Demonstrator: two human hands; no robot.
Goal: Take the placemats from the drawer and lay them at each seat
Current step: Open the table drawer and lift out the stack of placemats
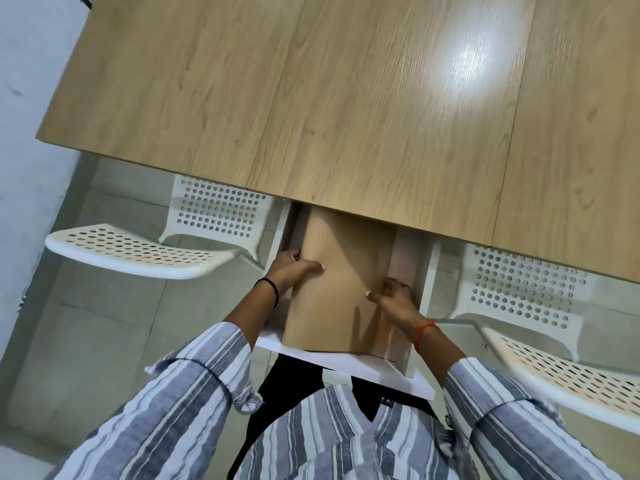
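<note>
My left hand [292, 268] and right hand [393, 294] grip the side edges of the tan placemats [341, 285] in the open drawer [346, 362]. The counter [346, 98] edge hides their far end, and a white chair [145, 249] stands on either side.

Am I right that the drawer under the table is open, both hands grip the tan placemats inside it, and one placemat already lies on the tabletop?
Not quite. In the head view the drawer is open and the left hand and right hand grip the tan placemats inside it, but no placemat lies on the tabletop yet; its visible surface is bare.
</note>
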